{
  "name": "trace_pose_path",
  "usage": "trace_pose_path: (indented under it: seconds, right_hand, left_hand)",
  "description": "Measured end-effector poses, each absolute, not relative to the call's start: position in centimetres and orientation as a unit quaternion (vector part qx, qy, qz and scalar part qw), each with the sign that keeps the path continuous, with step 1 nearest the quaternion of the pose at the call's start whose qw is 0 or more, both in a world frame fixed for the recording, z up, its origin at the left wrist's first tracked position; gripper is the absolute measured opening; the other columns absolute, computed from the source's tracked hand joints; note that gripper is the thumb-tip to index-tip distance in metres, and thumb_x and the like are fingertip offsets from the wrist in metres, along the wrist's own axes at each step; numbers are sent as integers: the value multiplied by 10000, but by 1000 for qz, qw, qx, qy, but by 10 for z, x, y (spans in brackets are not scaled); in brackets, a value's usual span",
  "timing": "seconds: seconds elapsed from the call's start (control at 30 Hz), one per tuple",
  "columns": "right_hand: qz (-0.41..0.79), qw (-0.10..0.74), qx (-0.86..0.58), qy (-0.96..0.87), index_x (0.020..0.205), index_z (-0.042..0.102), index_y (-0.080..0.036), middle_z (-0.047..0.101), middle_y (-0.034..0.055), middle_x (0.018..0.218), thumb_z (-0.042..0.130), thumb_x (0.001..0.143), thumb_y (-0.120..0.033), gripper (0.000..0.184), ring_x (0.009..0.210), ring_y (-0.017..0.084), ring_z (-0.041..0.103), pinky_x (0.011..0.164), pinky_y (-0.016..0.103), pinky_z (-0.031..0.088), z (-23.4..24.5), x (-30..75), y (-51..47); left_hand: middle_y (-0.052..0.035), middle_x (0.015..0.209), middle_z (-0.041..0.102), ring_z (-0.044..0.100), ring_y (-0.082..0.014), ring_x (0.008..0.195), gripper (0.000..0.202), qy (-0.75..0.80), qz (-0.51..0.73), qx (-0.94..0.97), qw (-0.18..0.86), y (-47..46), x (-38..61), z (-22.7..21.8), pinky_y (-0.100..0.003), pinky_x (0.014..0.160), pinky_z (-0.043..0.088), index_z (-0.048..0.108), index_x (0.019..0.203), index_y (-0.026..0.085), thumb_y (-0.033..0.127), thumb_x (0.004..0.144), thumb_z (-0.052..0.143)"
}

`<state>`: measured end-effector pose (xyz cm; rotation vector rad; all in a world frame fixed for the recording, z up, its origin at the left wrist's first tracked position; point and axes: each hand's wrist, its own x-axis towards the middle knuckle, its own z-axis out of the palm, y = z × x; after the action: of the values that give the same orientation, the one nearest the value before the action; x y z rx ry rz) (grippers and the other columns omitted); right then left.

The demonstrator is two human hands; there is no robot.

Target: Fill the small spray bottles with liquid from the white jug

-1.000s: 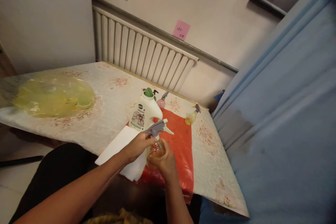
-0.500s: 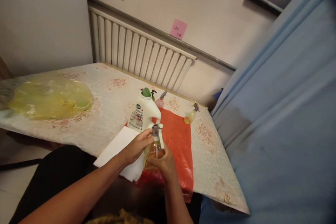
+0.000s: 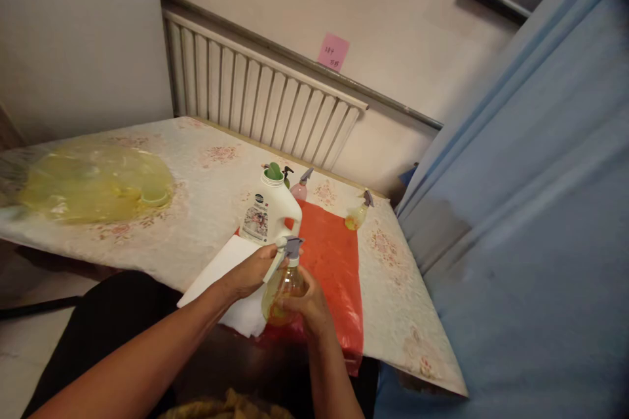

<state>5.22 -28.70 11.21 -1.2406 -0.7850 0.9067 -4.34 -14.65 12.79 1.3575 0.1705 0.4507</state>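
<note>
Turned about since the earlier frame, the gray spray head (image 3: 293,247) now aims its nozzle and pale trigger (image 3: 272,271) to the left, where both pointed right. Both hands are closed on one spray bottle (image 3: 280,308), held roughly upright above the near edge of the worktop (image 3: 211,193): the left hand (image 3: 250,273) grips the spray head beside the trigger, the right hand (image 3: 310,304) wraps the clear body. It looks like light, smooth plastic, fairly stiff and perhaps slippery if wet; the rounded body seems best cupped from the side, the head pinched firmly by its collar. Something orange or amber shows inside, though whether liquid I cannot tell. Around the hands lie a white cloth or paper (image 3: 211,273) and a red plastic sheet (image 3: 331,262); just beyond stands a white jug (image 3: 275,206), with a pink spray bottle (image 3: 298,192) behind, a yellowish spray bottle (image 3: 354,218) rightward, and a yellow plastic bag (image 3: 93,177) far left.
</note>
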Motion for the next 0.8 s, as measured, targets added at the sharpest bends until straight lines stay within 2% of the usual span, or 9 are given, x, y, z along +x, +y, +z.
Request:
trace_pose_path:
  seconds: [0.17, 0.33, 0.47, 0.6, 0.7, 0.8]
  right_hand:
    - [422, 669, -520, -323, 1012, 698, -206, 718, -5, 887, 914, 476, -266, 580, 785, 188, 645, 759, 299, 516, 110, 52, -285]
    - [418, 667, -528, -319, 1046, 694, -216, 722, -2, 911, 915, 466, -258, 622, 809, 206, 654, 784, 330, 522, 111, 53, -285]
    - [407, 664, -538, -323, 1069, 692, -219, 720, -7, 905, 910, 461, -231, 646, 814, 207, 651, 769, 322, 523, 110, 54, -286]
    - [410, 651, -543, -337, 1090, 691, -214, 711, -2, 918, 909, 473, -236, 655, 806, 200, 644, 748, 315, 521, 109, 56, -288]
    - [421, 655, -531, -335, 1117, 688, -215, 707, -2, 942, 915, 450, -224, 705, 827, 197, 640, 757, 307, 515, 108, 56, -288]
    - [418, 664, -529, -323, 1074, 702, -208, 703, -6, 915, 914, 440, -225, 668, 806, 186, 630, 742, 294, 505, 108, 55, -288]
  left_hand:
    - [-74, 1078, 716, 647, -242, 998, 399, 63, 273, 594, 754, -150, -41, 120, -349, 910, 490, 659, 1166, 169, 412, 853, 708]
    - [-91, 1186, 704, 649, -260, 1083, 434, 47, 276, 534, 798, -159, -37, 119, -388, 967, 484, 637, 1245, 187, 356, 853, 713]
    - [-80, 1167, 719, 653, -256, 1073, 475, 59, 283, 523, 801, -161, -37, 123, -396, 980, 484, 653, 1203, 181, 317, 769, 791]
    - [-77, 997, 760, 692, -251, 962, 467, 82, 213, 492, 840, -156, -38, 126, -396, 940, 498, 699, 1084, 147, 365, 695, 838]
    - [-97, 949, 761, 703, -241, 898, 452, 52, 152, 484, 860, -152, -41, 128, -366, 895, 501, 717, 1011, 120, 425, 698, 834]
    - [-106, 979, 751, 693, -236, 903, 446, 42, 170, 508, 844, -153, -41, 128, -338, 863, 492, 709, 1018, 116, 464, 751, 793]
